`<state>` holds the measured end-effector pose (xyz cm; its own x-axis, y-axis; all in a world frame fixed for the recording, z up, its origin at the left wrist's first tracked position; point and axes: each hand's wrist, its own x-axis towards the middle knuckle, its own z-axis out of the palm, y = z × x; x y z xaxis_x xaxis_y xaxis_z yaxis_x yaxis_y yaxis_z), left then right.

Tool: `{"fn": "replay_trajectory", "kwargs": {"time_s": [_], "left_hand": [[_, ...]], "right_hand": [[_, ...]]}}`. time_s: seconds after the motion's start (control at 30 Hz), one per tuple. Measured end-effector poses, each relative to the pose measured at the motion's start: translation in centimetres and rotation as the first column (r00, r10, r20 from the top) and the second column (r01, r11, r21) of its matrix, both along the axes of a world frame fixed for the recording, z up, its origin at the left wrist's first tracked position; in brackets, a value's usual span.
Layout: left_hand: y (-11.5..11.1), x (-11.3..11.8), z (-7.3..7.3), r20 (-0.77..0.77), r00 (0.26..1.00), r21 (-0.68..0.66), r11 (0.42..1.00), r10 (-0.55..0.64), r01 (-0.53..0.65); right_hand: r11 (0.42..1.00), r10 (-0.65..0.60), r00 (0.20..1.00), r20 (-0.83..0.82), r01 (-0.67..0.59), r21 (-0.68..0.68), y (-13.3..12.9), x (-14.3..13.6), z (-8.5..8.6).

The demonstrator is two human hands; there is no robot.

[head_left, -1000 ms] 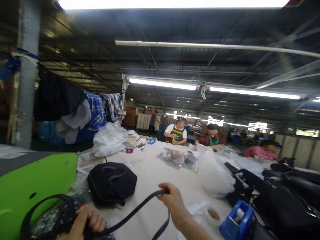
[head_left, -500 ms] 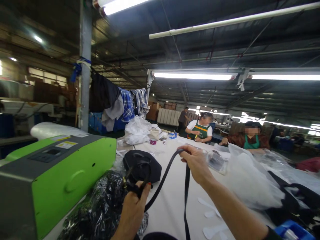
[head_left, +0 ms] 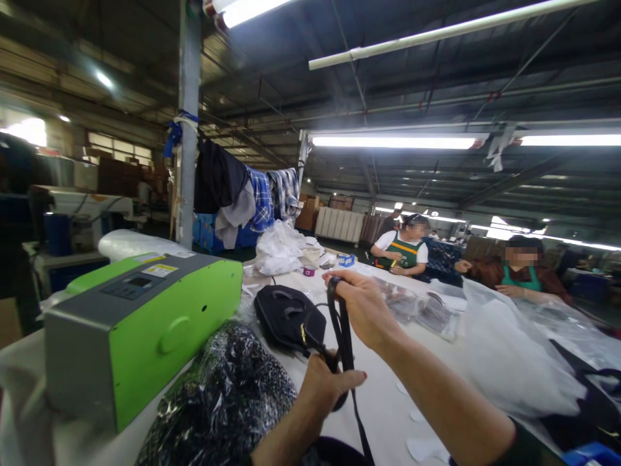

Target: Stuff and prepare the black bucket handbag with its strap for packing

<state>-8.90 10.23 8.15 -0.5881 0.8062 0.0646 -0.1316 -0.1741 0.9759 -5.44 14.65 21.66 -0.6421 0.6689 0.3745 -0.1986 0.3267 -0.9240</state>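
Note:
My right hand [head_left: 363, 304] is raised over the table and pinches a black strap [head_left: 345, 336], which loops over its fingertips and hangs down. Lower and to the left, my left hand [head_left: 324, 385] is closed around the gathered lower part of the strap, its thumb pointing right. Just beyond my left hand a black bag [head_left: 286, 314] lies on the white table [head_left: 359, 414]. It has a short handle on top and a gold-coloured metal piece at its near right side.
A green and grey machine [head_left: 179, 323] stands at left, with shiny black plastic wrap [head_left: 223, 395] beside it. White plastic bags [head_left: 514, 349] lie at right. Two people in green aprons sit across the table. White scraps lie near my right forearm.
My left hand has moved right and up, close under my right hand, and the strap is now gathered into a narrow loop. The bag's top is less covered. The view has turned slightly left.

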Motion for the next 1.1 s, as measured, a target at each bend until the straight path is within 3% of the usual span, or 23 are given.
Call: {"fn": "replay_trajectory", "kwargs": {"time_s": [0.2, 0.4, 0.67, 1.1], "left_hand": [[0.4, 0.6, -0.7, 0.106, 0.994, 0.033, 0.999, 0.005, -0.009], [1.1, 0.3, -0.9, 0.190, 0.980, 0.018, 0.997, 0.064, -0.069], [0.6, 0.7, -0.4, 0.192, 0.974, 0.060, 0.989, 0.120, -0.134], [0.5, 1.1, -1.9, 0.127, 0.991, 0.110, 0.993, 0.035, -0.050]], "right_hand": [[0.999, -0.021, 0.999, -0.035, 0.022, 0.030, 0.5, 0.6, 0.3], [0.995, -0.069, 0.998, -0.015, 0.070, 0.065, 1.2, 1.1, -0.6], [0.985, -0.141, 0.990, -0.002, 0.141, 0.095, 0.8, 1.2, -2.4], [0.980, -0.182, 0.983, 0.012, 0.181, 0.085, 1.1, 1.8, -3.7]]}}
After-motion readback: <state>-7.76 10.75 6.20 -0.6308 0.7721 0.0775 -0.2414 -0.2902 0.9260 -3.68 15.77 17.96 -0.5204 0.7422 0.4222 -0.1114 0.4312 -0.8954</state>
